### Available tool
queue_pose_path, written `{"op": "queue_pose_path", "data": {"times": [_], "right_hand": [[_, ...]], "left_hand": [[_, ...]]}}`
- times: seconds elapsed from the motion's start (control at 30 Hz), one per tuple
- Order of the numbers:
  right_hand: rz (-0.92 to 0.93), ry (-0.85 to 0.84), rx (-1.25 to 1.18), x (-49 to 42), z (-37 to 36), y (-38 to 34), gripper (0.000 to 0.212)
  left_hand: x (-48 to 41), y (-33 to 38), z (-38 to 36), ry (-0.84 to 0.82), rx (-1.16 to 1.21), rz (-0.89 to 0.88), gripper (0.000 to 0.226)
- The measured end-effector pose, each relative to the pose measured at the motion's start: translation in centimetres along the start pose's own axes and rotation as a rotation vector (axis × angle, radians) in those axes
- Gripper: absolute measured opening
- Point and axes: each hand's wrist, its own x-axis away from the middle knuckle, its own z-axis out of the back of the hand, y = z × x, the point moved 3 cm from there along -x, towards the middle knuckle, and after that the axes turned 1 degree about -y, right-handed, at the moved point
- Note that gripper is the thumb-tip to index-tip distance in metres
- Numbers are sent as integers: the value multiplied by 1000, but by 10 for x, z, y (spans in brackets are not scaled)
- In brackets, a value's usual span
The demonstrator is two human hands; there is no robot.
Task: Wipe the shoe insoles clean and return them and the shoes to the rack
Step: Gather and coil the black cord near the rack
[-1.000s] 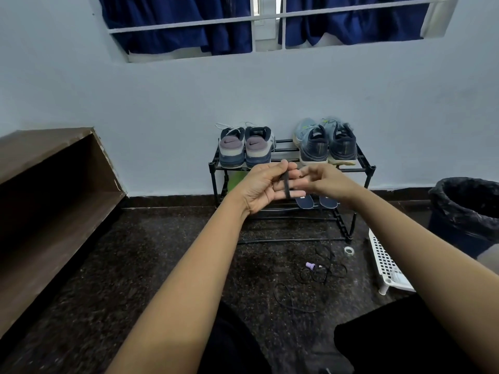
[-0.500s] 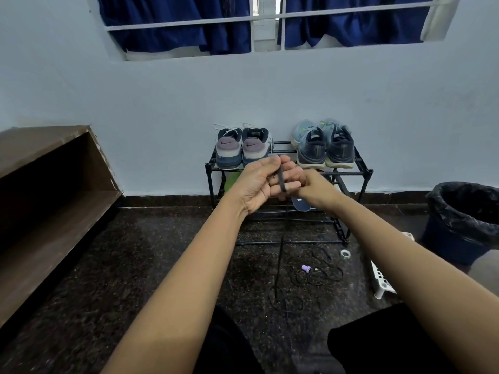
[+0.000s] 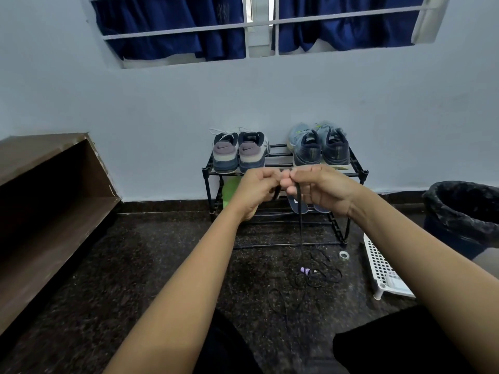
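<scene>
Pinching a black lace [image 3: 300, 228] before the rack [image 3: 208, 190] with left grip [image 3: 256, 191] and right grip [image 3: 322, 190], both curled on it; shoes [image 3: 239, 155] on the rack's top tier, insoles [image 3: 297, 206] on its lower tier

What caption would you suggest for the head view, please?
Left hand and right hand pinch a black shoelace before the shoe rack.

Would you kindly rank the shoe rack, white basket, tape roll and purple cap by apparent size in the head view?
1. shoe rack
2. white basket, though it lies nearer the camera
3. tape roll and purple cap: both tiny and alike, so I leave them unranked.
</scene>
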Motion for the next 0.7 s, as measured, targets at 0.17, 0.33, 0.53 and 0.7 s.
{"op": "queue_pose_path", "data": {"times": [0.17, 0.33, 0.53, 0.7], "right_hand": [[60, 172, -155, 0, 16, -9, 15], [95, 289, -296, -3, 38, -12, 12], [-125, 132, 941, 0, 59, 21, 5], [136, -63, 777, -2, 20, 35, 15]], "left_hand": [[8, 7, -14, -218, -95, 90, 20], [19, -3, -26, -532, -193, 249, 19], [18, 15, -26, -379, 231, 267, 17], [14, 15, -23, -223, 318, 286, 17]]}}
